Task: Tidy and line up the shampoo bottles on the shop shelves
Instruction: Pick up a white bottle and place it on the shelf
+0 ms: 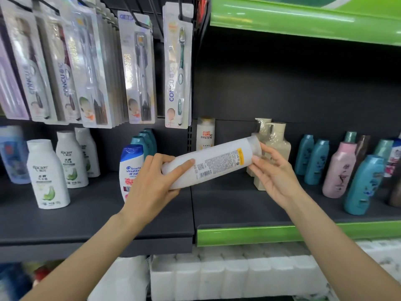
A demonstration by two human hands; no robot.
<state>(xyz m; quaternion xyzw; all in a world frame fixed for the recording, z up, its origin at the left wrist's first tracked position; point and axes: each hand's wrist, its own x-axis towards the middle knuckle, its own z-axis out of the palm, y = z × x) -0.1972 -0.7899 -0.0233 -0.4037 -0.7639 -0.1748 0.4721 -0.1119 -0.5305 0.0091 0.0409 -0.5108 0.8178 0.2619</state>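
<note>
I hold a white shampoo bottle [213,162] almost on its side in front of the shelf, back label with barcode facing me, cap end up to the right. My left hand [152,183] grips its base end, thumb lying along the body. My right hand [274,173] pinches the cap end with its fingertips. Behind the bottle a white Pantene bottle [205,133] stands at the back. A Head & Shoulders bottle [131,168] stands just left of my left hand. Beige pump bottles [276,144] stand behind my right hand.
White and green Rocien bottles [46,177] stand on the dark left shelf [91,216]. Teal bottles [315,161] and a pink bottle [339,170] crowd the right shelf with the green front edge [303,233]. Toothbrush packs [138,68] hang above. White tissue packs [227,274] lie below.
</note>
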